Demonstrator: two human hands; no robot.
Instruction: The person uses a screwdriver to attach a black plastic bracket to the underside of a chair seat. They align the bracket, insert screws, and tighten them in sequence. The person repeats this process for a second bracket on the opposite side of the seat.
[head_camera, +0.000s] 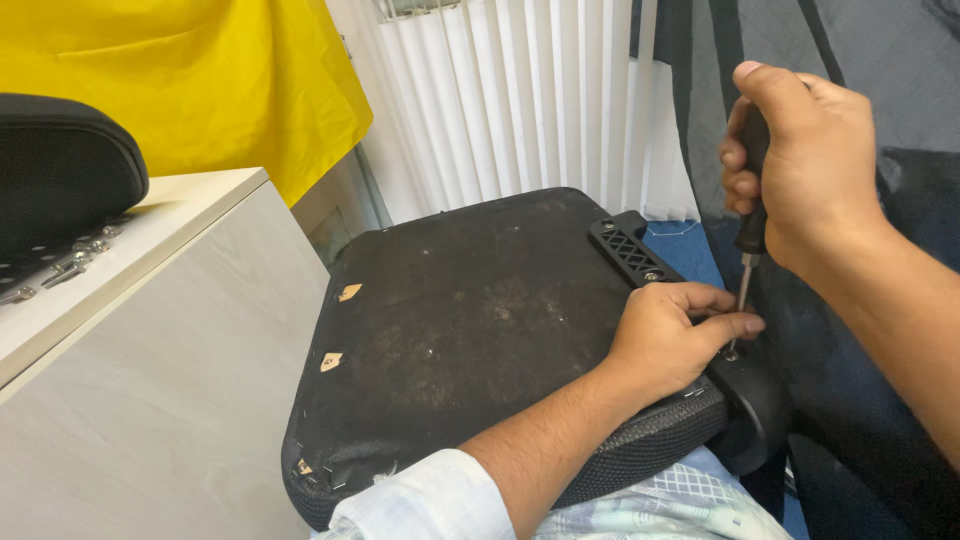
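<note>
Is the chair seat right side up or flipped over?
Flipped over. The chair seat shows its black stapled underside and a plastic bracket, while the right hand holds a screwdriver upright at its edge.

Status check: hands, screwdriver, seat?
Right hand grips screwdriver, tip down at bracket. Left hand steadies upturned seat. Nothing blocking.

An office-like room is being suggested by the white vertical window blinds (520, 100), the pale wood-laminate cabinet (150, 380), the blue carpeted floor (680, 245) and the upturned black fabric-covered office chair seat (460, 330) being worked on with loose metal screws (70, 262) lying nearby.
</note>
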